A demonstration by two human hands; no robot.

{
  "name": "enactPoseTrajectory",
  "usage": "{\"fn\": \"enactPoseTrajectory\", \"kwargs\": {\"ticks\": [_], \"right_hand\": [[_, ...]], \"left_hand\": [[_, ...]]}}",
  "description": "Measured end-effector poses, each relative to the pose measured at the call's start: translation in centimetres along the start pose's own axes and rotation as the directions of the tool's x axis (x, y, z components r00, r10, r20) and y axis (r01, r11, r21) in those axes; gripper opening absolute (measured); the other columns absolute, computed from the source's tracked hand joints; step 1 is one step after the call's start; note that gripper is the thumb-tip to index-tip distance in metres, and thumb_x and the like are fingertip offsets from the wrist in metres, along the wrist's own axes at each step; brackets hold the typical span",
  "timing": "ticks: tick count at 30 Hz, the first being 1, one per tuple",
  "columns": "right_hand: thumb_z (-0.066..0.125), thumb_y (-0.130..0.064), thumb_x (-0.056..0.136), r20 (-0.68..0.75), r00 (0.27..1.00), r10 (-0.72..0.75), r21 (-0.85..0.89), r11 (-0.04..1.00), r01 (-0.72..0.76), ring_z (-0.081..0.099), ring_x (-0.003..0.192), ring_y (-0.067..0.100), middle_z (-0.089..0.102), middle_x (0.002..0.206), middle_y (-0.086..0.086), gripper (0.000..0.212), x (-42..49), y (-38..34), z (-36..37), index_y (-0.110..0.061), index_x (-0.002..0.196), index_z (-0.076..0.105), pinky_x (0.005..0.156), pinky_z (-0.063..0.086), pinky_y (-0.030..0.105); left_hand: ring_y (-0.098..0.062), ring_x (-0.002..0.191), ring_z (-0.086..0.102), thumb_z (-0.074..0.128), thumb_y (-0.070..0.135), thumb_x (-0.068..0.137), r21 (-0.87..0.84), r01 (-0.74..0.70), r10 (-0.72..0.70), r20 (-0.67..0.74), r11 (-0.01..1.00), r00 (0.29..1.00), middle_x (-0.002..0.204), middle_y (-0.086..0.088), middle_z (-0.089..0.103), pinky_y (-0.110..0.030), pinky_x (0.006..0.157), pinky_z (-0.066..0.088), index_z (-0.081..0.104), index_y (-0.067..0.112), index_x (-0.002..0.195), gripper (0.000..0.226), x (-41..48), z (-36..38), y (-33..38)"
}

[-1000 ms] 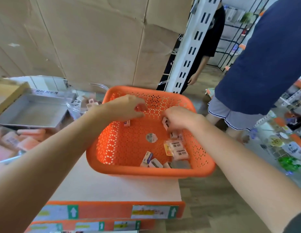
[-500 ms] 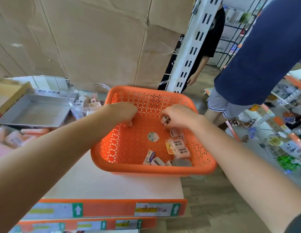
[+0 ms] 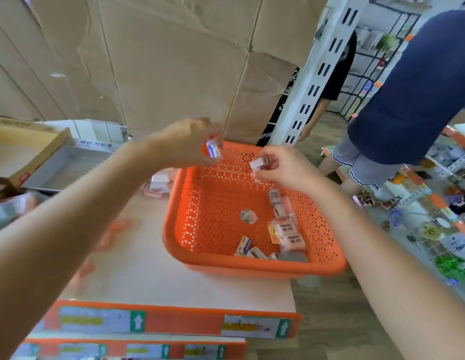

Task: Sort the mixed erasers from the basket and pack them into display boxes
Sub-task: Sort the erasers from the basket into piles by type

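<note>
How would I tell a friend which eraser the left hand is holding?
Find the orange basket on the pale table. Above its far left corner the left hand pinches a small white eraser. Its blue printed band sets it apart from the plain pale eraser pinched by the right hand.

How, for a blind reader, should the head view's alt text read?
Over the far end of an orange basket, the left hand pinches a blue-and-white eraser and the right hand pinches a white eraser. More erasers lie in the basket.
</note>
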State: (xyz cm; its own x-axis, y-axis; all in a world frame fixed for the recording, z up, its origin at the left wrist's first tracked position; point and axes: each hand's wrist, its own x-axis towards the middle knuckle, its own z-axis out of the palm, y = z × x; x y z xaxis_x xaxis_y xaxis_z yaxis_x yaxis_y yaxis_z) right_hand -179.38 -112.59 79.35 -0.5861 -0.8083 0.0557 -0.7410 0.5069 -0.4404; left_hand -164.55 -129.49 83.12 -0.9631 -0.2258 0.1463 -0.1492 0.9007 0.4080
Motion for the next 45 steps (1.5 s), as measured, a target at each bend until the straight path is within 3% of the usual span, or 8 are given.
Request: {"fn": "enactPoseTrajectory", "kwargs": {"ticks": [6,9,12,17,20,25,31,45], "right_hand": [[0.079,-0.027,0.073,-0.185,0.98,-0.075,0.183,0.977,0.109,0.067,0.077,0.022,0.071,0.085,0.003,0.022,1.9,-5.8,1.7,-0.023,0.091,0.067,0.072,0.051,0.034],[0.078,-0.025,0.072,-0.226,0.97,-0.095,0.191,0.972,0.139,0.061,0.066,0.012,0.069,0.081,-0.001,0.023,3.8,-9.2,3.6,-0.022,0.092,0.068,0.067,0.046,0.03],[0.077,-0.022,0.074,-0.192,0.976,-0.101,0.125,0.984,0.126,0.048,0.058,0.001,0.061,0.075,-0.006,0.025,5.1,-12.4,5.7,-0.019,0.097,0.068,0.061,0.037,0.023],[0.075,-0.019,0.078,-0.06,0.997,-0.039,-0.054,0.998,0.036,0.052,0.076,0.011,0.059,0.084,-0.005,0.03,5.9,-16.3,7.5,-0.016,0.106,0.067,0.065,0.036,0.023],[0.073,-0.019,0.08,-0.079,0.997,0.02,-0.064,0.998,-0.025,0.058,0.081,0.016,0.059,0.086,-0.005,0.029,5.9,-17.4,8.3,-0.015,0.108,0.066,0.075,0.043,0.028],[0.069,-0.019,0.083,-0.14,0.99,0.029,-0.006,1.0,-0.031,0.061,0.091,0.021,0.059,0.091,-0.003,0.026,5.1,-20.1,9.4,-0.016,0.108,0.066,0.084,0.049,0.035],[0.066,-0.022,0.085,-0.119,0.992,-0.036,0.071,0.996,0.045,0.054,0.092,0.01,0.061,0.101,-0.002,0.028,3.9,-24.1,11.5,-0.017,0.113,0.064,0.081,0.039,0.022],[0.063,-0.027,0.088,-0.079,0.986,-0.148,0.17,0.972,0.16,0.057,0.1,0.013,0.063,0.111,-0.001,0.029,4.6,-32.9,17.1,-0.02,0.116,0.062,0.088,0.047,0.03]], "left_hand": [[-0.028,0.09,0.06,0.071,0.005,0.074,-0.008,-0.072,0.07,-0.12,0.997,0.99,0.099,-0.011,0.059,-0.014,0.065,0.036,0.063,0.007,0.102,0.029,-1.7,-2.7,-7.4],[-0.026,0.088,0.059,0.071,0.002,0.073,0.016,-0.084,0.085,-0.119,0.996,0.989,0.101,-0.012,0.06,-0.019,0.069,0.037,0.063,0.006,0.105,0.032,-3.3,-4.2,-10.8],[-0.02,0.086,0.056,0.071,0.003,0.075,0.017,-0.086,0.087,-0.074,0.996,0.993,0.098,-0.005,0.057,-0.018,0.07,0.035,0.063,0.008,0.105,0.031,-5.0,-5.5,-13.9],[-0.017,0.087,0.054,0.071,0.007,0.077,-0.001,-0.131,0.131,-0.039,0.991,0.991,0.097,-0.001,0.056,-0.018,0.07,0.038,0.063,0.011,0.106,0.03,-7.2,-6.8,-17.3],[-0.016,0.086,0.055,0.071,0.007,0.076,-0.032,-0.158,0.157,-0.054,0.987,0.986,0.097,-0.001,0.057,-0.004,0.063,0.036,0.063,0.012,0.104,0.029,-8.3,-7.6,-18.8],[-0.018,0.091,0.058,0.072,0.012,0.077,-0.047,-0.1,0.097,-0.073,0.994,0.993,0.099,-0.001,0.059,-0.02,0.07,0.039,0.063,0.014,0.105,0.03,-10.5,-8.7,-21.2],[-0.015,0.091,0.058,0.072,0.02,0.078,-0.052,-0.026,0.02,-0.113,0.998,0.993,0.099,0.002,0.061,-0.018,0.07,0.043,0.063,0.02,0.102,0.026,-14.4,-9.9,-23.1],[-0.02,0.081,0.059,0.072,0.026,0.077,-0.074,0.175,-0.189,-0.272,0.982,0.944,0.092,-0.004,0.058,-0.025,0.067,0.043,0.067,0.015,0.094,0.021,-22.1,-11.9,-29.0]]}}
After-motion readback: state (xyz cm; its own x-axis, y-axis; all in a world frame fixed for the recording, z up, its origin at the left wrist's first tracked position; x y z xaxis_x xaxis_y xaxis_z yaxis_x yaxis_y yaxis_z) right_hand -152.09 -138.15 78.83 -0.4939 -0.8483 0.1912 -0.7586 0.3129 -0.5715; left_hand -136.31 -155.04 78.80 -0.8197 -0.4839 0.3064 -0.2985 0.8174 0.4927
